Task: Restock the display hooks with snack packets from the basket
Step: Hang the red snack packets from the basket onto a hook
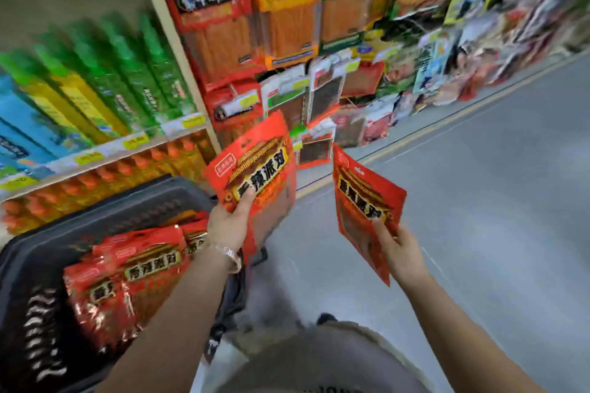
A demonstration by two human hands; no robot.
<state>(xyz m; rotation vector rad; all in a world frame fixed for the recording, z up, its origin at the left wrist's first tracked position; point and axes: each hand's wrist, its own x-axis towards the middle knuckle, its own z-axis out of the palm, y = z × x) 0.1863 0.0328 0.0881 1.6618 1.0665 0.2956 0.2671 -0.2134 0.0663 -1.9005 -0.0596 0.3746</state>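
The head view shows the left hand [228, 225] pinching a red snack packet [258, 166] near its lower edge, thumb on the front, while the right hand [400, 254] pinches a second red packet [360, 198] likewise. Both packets are held up in front of the hanging display packets [287, 19], and spare red packets [127, 274] lie in the dark basket [121, 207] at lower left.

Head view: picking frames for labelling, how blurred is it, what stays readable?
In the head view, motion blur smears the hanging display and bottles; left packet, held by the left hand, and right packet, in the right hand, show mostly legible lettering; wide-angle distortion tilts the shelf; lighting even.
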